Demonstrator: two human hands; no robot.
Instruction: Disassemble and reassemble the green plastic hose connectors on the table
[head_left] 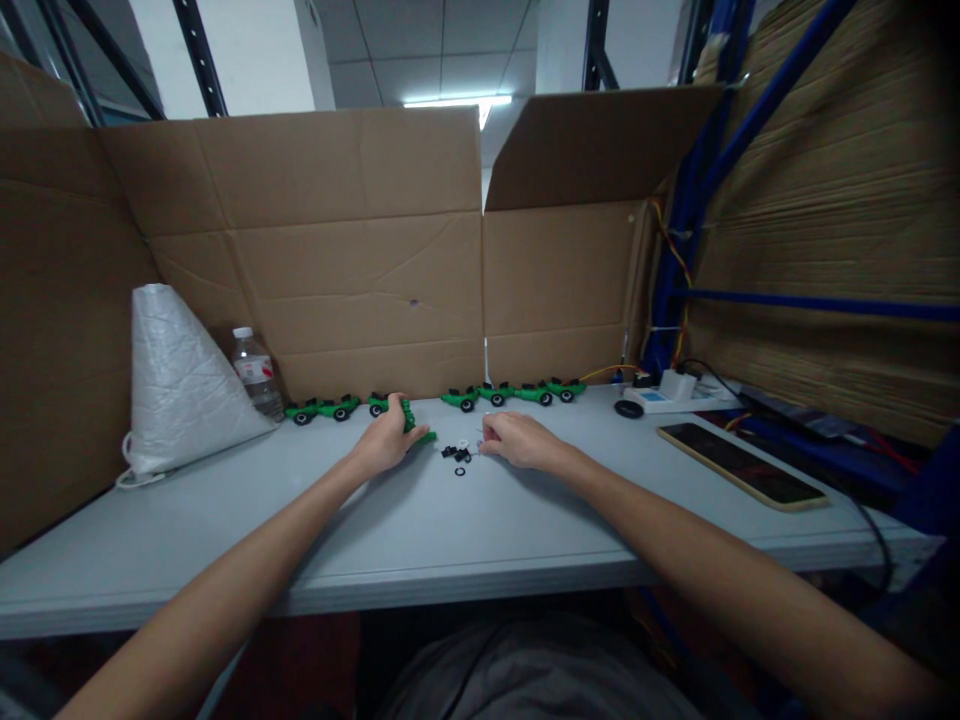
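Left hand (384, 437): we grip a green part (426, 438).
Right hand (517, 440): bunched; we cannot tell if it grasps anything.
Black bits (450, 453): between our hands.

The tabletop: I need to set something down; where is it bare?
Bare: between silver bag and left hand; also from the small black parts to the front edge. Crowded: the back, lined with green toy cars, and the right, around the phone.

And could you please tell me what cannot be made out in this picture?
Head view:
Green piece in the left hand: partly hidden by that hand.
Anything inside the right hand: covered by it.
Small black parts: too small to identify.
The bottle, lower left: behind the silvery bag.
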